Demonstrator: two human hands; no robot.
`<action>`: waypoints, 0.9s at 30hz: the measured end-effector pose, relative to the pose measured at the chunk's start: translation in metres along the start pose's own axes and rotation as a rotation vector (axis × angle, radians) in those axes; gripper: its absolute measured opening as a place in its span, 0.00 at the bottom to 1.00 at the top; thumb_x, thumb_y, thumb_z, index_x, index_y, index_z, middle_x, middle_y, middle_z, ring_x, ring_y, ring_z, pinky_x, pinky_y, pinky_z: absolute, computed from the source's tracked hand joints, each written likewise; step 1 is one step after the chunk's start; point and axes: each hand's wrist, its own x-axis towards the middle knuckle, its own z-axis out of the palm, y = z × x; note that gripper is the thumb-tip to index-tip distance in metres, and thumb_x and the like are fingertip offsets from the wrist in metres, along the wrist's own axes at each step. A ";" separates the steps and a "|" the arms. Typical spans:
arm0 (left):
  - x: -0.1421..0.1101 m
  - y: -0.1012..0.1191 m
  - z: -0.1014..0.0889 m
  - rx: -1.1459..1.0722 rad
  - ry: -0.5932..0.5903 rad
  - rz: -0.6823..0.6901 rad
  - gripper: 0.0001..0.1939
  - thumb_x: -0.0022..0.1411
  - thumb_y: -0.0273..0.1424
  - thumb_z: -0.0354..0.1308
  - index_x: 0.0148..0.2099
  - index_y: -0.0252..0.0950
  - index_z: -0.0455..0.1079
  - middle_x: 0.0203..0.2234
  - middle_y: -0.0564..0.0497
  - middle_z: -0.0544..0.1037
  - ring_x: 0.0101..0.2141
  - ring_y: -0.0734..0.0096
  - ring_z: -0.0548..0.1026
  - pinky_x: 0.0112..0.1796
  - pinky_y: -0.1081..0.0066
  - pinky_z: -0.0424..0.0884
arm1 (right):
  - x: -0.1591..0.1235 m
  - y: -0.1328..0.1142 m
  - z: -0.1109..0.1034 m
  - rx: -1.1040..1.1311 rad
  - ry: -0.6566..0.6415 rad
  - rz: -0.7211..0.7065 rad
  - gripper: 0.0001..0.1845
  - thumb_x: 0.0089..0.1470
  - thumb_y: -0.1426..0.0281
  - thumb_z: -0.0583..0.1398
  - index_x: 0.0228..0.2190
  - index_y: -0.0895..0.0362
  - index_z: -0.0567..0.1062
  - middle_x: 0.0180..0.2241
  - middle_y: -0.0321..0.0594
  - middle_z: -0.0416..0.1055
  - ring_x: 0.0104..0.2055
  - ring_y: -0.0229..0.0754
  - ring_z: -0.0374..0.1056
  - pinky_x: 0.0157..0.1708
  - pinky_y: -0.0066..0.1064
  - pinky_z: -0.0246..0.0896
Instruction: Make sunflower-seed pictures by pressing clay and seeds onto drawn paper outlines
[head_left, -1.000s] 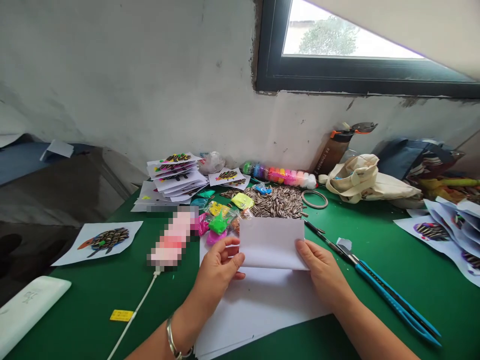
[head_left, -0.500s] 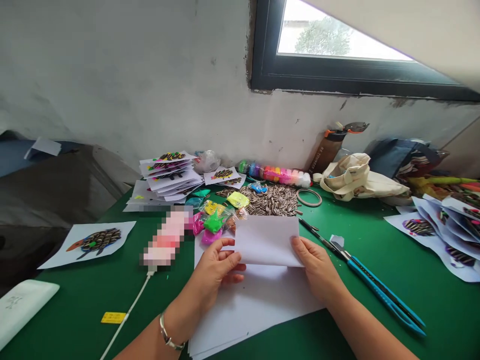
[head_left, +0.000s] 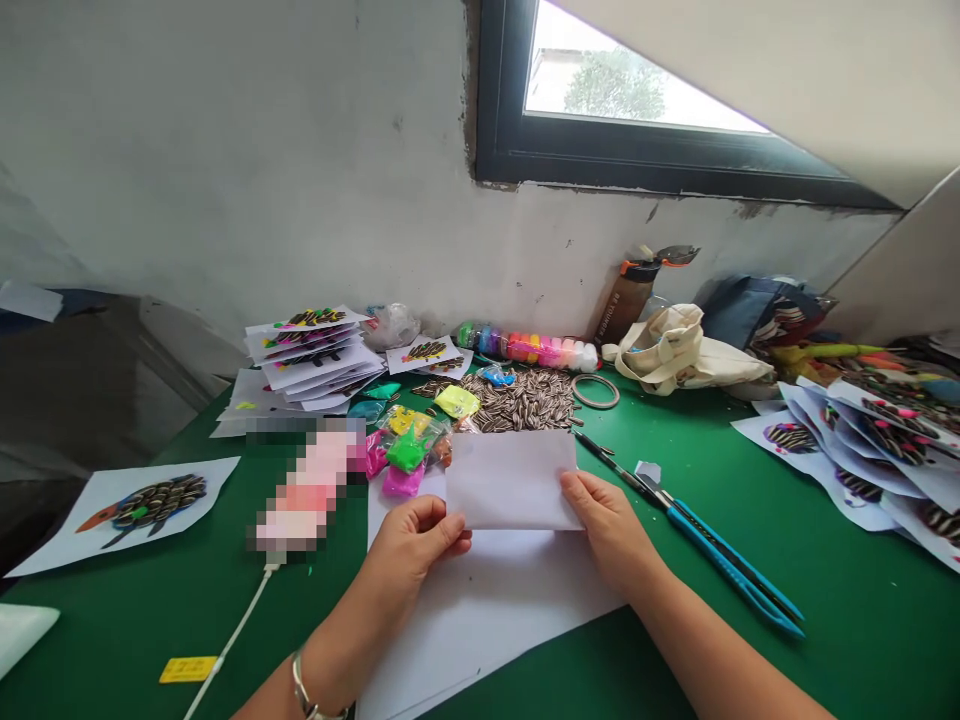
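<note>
Left hand: located at 8 o'clock from the white paper, curled nearly closed, pinching the lower left corner between thumb and fingers. Silver bangle noted at the wrist. Right hand: located at 4 o'clock, closed to a thin pinch on the right edge, with thumb on the near face and other fingers mostly hidden behind.

White paper: held broadside between the 2 hands at dial centre, lower edge rounded as if folded. Seen over loose white sheets at 6 o'clock; cannot tell whether in contact with them.

Recorded at 9 to 10 o'clock, just beside the upper left corner: coloured packets. At 12 o'clock: loose heap of striped seeds, with a row of coloured tubs beyond. At 1 o'clock: brown bottle. At 2 o'clock: flat grey ring, then cream bag farther out. Between 3 and 4 o'clock, near the right hand: blue-handled tool, lying on the green table; exact type not determinable. At 3 o'clock, well apart: overlapping decorated sheets. At 10 o'clock: stacked seed pictures. At 9 o'clock: 1 pixelated pink object and, farther out, 1 seed picture. At 8 o'clock: white cable, touching a yellow label.
</note>
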 end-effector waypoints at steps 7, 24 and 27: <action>-0.003 0.003 0.004 0.059 0.024 0.002 0.19 0.46 0.40 0.70 0.23 0.35 0.65 0.20 0.55 0.76 0.26 0.73 0.75 0.33 0.75 0.73 | 0.000 -0.002 0.001 0.006 0.004 -0.004 0.26 0.54 0.48 0.58 0.37 0.58 0.77 0.28 0.37 0.70 0.30 0.41 0.62 0.32 0.30 0.58; -0.002 0.000 0.009 0.166 0.111 0.051 0.19 0.44 0.42 0.69 0.23 0.36 0.65 0.18 0.55 0.75 0.25 0.69 0.76 0.30 0.72 0.74 | 0.006 0.001 0.005 0.053 0.006 -0.047 0.25 0.55 0.49 0.57 0.27 0.60 0.72 0.24 0.35 0.65 0.28 0.37 0.57 0.28 0.27 0.51; -0.003 0.001 0.010 0.175 0.130 0.064 0.20 0.44 0.43 0.69 0.22 0.37 0.63 0.18 0.55 0.75 0.24 0.69 0.76 0.30 0.73 0.74 | 0.005 0.000 0.005 0.062 0.007 -0.038 0.25 0.55 0.49 0.57 0.28 0.60 0.73 0.24 0.35 0.65 0.27 0.36 0.57 0.27 0.27 0.50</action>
